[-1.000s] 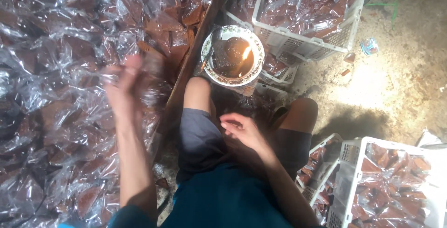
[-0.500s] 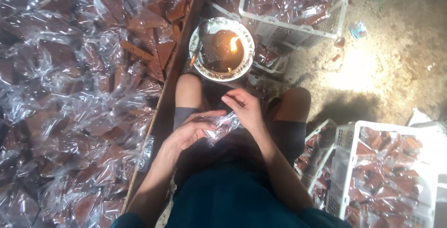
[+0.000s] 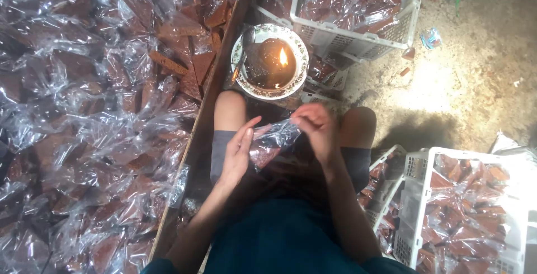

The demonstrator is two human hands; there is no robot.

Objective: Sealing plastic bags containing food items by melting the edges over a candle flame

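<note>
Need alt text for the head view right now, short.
Both hands, left hand and right hand, hold a clear plastic bag over the lap. Ahead, a flame burns in a dish; a pile of bagged brown pieces lies left.

Floor: bare sandy ground [image 3: 475, 84].
On it, top: white plastic crate [image 3: 358, 39] with wrapped brown pieces.
On it, right: second white crate [image 3: 417, 195].
On it, centre: plate with flame [image 3: 270, 61].
Left: pile of clear bags [image 3: 95, 123].

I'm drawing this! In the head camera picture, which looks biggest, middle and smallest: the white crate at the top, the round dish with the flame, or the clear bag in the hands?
1. White plastic crate, cut off by the picture's top edge.
2. Round patterned dish with a small flame.
3. Clear plastic bag held between both hands, though it is nearer the camera.
</note>
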